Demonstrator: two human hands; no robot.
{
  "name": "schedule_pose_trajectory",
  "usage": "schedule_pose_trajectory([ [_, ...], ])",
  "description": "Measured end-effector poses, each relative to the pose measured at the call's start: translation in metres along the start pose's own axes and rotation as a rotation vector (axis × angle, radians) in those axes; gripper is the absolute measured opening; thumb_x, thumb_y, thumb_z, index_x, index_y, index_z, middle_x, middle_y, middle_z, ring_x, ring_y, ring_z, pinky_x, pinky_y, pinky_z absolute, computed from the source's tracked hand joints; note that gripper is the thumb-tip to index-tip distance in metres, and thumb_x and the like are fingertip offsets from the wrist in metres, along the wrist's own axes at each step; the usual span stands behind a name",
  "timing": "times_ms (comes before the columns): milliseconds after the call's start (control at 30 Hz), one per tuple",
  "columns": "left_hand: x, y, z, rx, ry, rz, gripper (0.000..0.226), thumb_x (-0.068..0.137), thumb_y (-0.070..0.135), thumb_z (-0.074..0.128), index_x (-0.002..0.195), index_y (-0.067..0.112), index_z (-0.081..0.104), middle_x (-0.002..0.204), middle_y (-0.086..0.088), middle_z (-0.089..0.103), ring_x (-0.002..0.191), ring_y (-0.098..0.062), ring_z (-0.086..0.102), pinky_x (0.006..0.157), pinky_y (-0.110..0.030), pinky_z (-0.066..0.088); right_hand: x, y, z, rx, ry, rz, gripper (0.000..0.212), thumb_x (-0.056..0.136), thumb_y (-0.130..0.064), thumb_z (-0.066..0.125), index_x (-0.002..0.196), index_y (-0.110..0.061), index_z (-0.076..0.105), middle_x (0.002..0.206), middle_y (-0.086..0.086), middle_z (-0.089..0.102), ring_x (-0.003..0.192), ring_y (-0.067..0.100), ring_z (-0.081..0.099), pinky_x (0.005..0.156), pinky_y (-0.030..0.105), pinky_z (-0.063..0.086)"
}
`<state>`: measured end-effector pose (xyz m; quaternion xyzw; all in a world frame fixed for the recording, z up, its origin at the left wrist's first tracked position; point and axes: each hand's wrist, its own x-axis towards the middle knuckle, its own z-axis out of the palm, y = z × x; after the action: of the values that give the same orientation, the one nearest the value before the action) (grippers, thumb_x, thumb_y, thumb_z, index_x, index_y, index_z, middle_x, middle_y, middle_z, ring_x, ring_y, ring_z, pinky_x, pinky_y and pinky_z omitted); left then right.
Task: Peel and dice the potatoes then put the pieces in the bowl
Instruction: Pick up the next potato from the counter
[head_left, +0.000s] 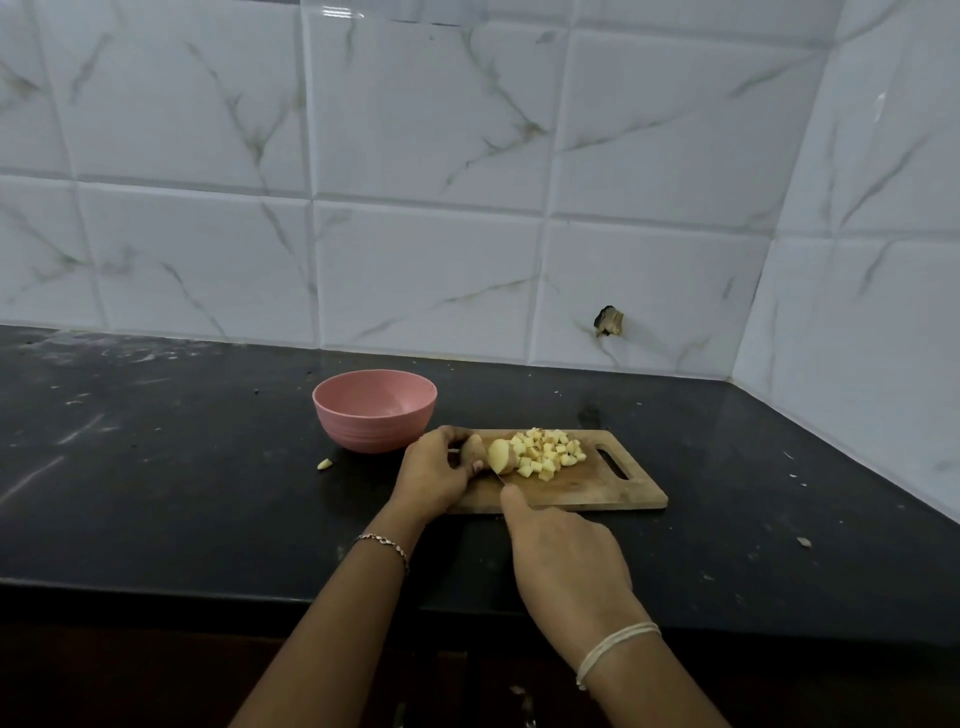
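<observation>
knife (500, 478) mostly hidden in the gripping right hand (563, 556); left hand (436, 470) clamps a smooth potato (474, 450) on the wooden board (597, 488).

Wooden board (582, 488) matt; pink bowl (374, 410) smooth plastic; wall tiles (431, 156) glossy; countertop (182, 467) dark, polished

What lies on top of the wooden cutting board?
A pile of potato cubes, a cut potato held by the left hand, and a thin knife blade. This hand covers the cutting board's left end, hiding that part.
</observation>
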<state>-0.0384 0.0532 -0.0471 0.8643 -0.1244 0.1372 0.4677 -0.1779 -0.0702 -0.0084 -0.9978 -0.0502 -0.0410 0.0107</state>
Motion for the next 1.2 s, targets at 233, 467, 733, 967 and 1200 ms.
schedule_pose_trajectory([
  [233, -0.002, -0.001, 0.004, 0.197, 0.067, 0.068, 0.048, 0.09, 0.008, 0.065, 0.136, 0.012, 0.052, 0.128, -0.009, 0.058, 0.12, -0.023, 0.052, 0.102, -0.03, 0.041, -0.016, 0.025, -0.024, 0.059, 0.037, 0.003, 0.037, 0.095, -0.011, 0.051, 0.126, -0.025, 0.036, 0.105, 0.0, 0.057, 0.09, 0.018, 0.057, 0.076, 0.034, 0.049],
  [467, 0.004, -0.001, 0.0, 0.232, -0.021, 0.121, 0.05, 0.093, 0.002, 0.056, 0.14, 0.019, 0.05, 0.131, -0.008, 0.053, 0.124, -0.021, 0.047, 0.102, -0.022, 0.032, 0.007, 0.046, -0.009, 0.205, 0.375, 0.054, 0.017, 0.101, -0.023, 0.045, 0.112, -0.033, 0.037, 0.087, -0.008, 0.054, 0.067, 0.006, 0.052, 0.05, 0.02, 0.033],
  [733, 0.021, -0.004, -0.006, 0.274, -0.105, 0.158, 0.044, 0.093, 0.013, 0.062, 0.136, 0.021, 0.052, 0.123, -0.003, 0.057, 0.117, -0.018, 0.05, 0.1, -0.024, 0.037, 0.041, 0.068, 0.012, 0.258, 0.55, 0.166, 0.027, 0.102, -0.02, 0.041, 0.128, -0.029, 0.04, 0.071, -0.009, 0.05, 0.058, 0.006, 0.051, 0.047, 0.02, 0.04],
  [967, 0.036, -0.004, -0.001, 0.335, -0.089, 0.162, 0.044, 0.096, 0.013, 0.057, 0.139, 0.015, 0.049, 0.131, -0.008, 0.054, 0.123, -0.021, 0.048, 0.102, -0.024, 0.034, 0.046, 0.071, 0.021, 0.26, 0.581, 0.173, 0.021, 0.102, -0.022, 0.042, 0.122, -0.03, 0.041, 0.072, -0.01, 0.05, 0.06, 0.005, 0.052, 0.056, 0.028, 0.051],
  [1200, 0.047, -0.011, -0.009, 0.345, -0.11, 0.148, 0.045, 0.094, 0.008, 0.058, 0.138, 0.018, 0.051, 0.127, -0.008, 0.059, 0.12, -0.022, 0.052, 0.102, -0.03, 0.04, 0.046, 0.072, 0.02, 0.211, 0.552, 0.156, 0.024, 0.103, -0.023, 0.041, 0.125, -0.031, 0.037, 0.072, -0.01, 0.042, 0.059, 0.004, 0.047, 0.051, 0.017, 0.038],
])
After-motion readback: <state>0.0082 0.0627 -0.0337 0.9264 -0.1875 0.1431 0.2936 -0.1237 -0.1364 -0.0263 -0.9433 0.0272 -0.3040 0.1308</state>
